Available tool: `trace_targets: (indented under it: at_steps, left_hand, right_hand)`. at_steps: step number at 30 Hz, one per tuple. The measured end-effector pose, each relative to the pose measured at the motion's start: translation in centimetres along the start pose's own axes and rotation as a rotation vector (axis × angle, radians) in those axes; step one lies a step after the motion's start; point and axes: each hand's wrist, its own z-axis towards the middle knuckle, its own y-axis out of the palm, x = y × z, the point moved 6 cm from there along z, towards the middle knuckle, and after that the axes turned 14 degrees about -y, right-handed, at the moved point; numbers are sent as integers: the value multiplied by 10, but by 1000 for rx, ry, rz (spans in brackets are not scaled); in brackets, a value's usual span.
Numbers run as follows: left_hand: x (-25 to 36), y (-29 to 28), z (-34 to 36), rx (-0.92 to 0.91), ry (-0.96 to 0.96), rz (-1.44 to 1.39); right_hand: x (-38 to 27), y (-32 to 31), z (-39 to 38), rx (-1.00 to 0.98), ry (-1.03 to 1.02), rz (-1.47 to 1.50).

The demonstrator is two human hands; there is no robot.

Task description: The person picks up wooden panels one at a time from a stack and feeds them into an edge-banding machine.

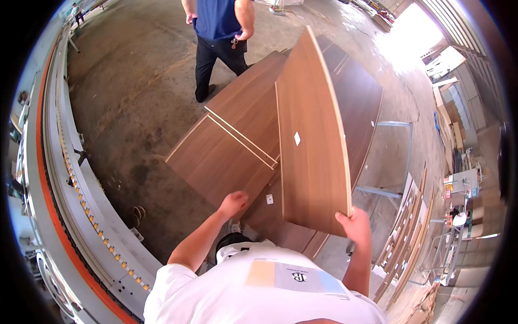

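Note:
My right hand (357,225) is closed round the lower right corner of a brown wood-grain panel (313,178). This panel stands tilted up on edge, with pale edges and a small white label (297,139) on its face. My left hand (234,203) hangs in the air to the left of it, fingers curled in a loose, slightly blurred fist with nothing visible inside. Beneath and beyond lie several more brown panels (226,146), flat and partly overlapping, one bearing another white label (270,199). The raised panel hides part of them.
A long machine (48,178) with an orange stripe runs along the left. Another person (221,43) in a dark blue shirt stands just beyond the panels. To the right are a metal frame (394,123) and several narrow strips (404,232). Boards and clutter line the far right.

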Motion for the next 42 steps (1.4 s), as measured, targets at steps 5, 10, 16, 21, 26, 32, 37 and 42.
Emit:
trace_targets:
  at_steps: [5, 10, 16, 21, 26, 32, 37, 42]
  left_hand:
    - [150, 46, -39, -180, 154, -109]
    - [211, 60, -56, -362, 214, -463]
    - [94, 41, -13, 41, -219, -503]
    - [12, 48, -13, 25, -329, -762]
    - [-44, 64, -36, 22, -409, -867]
    - [-79, 84, -68, 27, -361, -917]
    - [-122, 125, -99, 84, -278, -1034]
    - [-202, 202, -165, 144, -180, -1220]
  right_hand:
    - [3, 33, -51, -72, -104, -368]
    - [50, 84, -112, 124, -142, -351]
    - [132, 170, -152, 298, -134, -409]
    - [203, 189, -163, 187, -34, -161]
    - [344, 219, -189, 151, 896, 622]
    - [378, 241, -164, 385, 773, 1030]
    - [425, 216, -160, 386, 768, 988]
    - [495, 172, -160, 321, 574, 911]
